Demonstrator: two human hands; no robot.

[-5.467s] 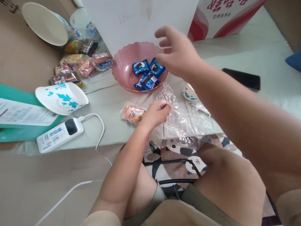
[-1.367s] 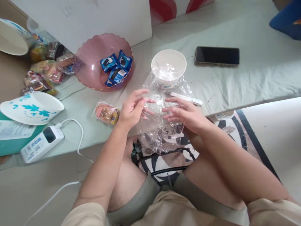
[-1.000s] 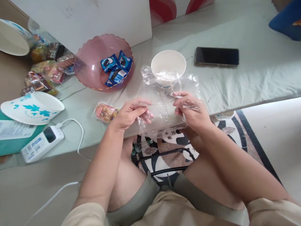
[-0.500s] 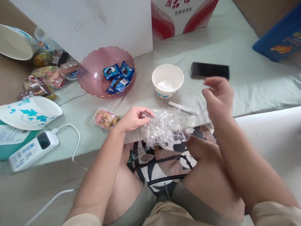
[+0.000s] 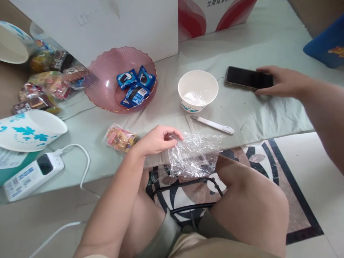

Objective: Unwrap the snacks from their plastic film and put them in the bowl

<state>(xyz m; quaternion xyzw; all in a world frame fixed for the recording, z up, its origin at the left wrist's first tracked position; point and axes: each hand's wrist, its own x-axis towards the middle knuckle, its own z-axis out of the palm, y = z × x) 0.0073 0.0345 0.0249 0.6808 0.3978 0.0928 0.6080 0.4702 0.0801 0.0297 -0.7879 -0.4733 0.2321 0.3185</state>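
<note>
Head | L hand [image 5: 159, 140] pinching clr plastic [image 5: 195, 154] | R hand [image 5: 286, 82] grasping phone [image 5: 242, 77]

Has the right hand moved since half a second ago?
Yes: judged against the upright white bowl, the right hand has moved right and farther out, now at the right end of the phone.

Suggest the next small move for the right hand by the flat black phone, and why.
I'd probably close the right hand gently on the flat black phone: its fingers lie along the far edge and its thumb by the near one, bracketing that end. Whether it grips yet, I can't tell.
</note>
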